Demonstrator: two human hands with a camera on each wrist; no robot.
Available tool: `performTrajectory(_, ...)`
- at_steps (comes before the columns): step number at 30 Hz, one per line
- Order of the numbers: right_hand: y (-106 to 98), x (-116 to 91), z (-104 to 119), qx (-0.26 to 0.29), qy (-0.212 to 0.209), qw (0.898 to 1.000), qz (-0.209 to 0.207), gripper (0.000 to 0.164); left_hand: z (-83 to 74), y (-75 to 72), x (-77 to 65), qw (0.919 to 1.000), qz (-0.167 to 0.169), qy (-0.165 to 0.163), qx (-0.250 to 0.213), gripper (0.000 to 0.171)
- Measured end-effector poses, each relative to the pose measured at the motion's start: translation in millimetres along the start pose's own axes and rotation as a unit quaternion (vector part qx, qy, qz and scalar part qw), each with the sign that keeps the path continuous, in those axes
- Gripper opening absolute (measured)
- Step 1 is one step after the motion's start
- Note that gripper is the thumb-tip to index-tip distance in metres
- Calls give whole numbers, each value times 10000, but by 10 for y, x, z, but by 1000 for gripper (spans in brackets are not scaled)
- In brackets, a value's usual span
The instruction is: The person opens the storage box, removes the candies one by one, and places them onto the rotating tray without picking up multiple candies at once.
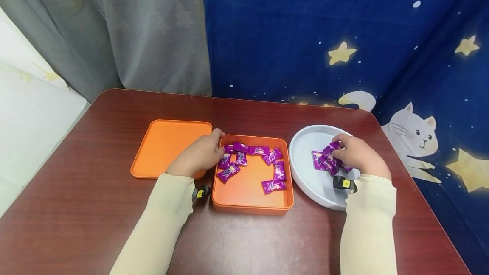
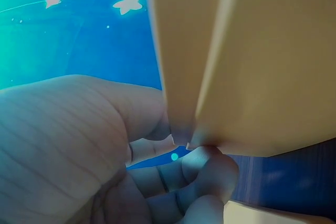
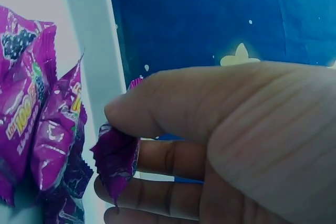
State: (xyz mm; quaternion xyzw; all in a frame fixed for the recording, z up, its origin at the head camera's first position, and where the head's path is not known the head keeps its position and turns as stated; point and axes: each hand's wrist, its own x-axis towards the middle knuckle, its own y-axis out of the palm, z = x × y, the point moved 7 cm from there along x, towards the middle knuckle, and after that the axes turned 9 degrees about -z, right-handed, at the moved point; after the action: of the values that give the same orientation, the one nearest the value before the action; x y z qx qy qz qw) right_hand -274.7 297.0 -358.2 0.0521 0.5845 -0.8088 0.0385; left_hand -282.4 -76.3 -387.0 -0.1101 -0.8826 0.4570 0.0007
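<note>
In the head view, my left hand is at the left wall of a square orange box. The left wrist view shows its thumb and fingers pinching the box's wall. Several purple wrapped candies lie inside, along the back and sides. Over a round white tray, my right hand pinches one purple wrapped candy between thumb and fingers, as the right wrist view shows. Beside it, a small heap of the same candies rests on the tray, partly hidden by the hand in the head view.
An orange lid-like tray lies flat left of the box, partly behind my left hand. All stand on a dark red-brown table. Grey curtain and blue starry curtain hang behind its far edge.
</note>
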Motion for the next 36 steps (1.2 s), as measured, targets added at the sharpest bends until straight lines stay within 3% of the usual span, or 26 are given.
performTrajectory(14, 113, 65, -63, 28, 65, 9999, 125, 43, -6, -7, -7, 10000, -17, -7, 12, 46)
performTrajectory(36, 24, 6, -36, 27, 169, 9998, 55, 42, -12, -22, -13, 10000, -13, 3, 77, 46)
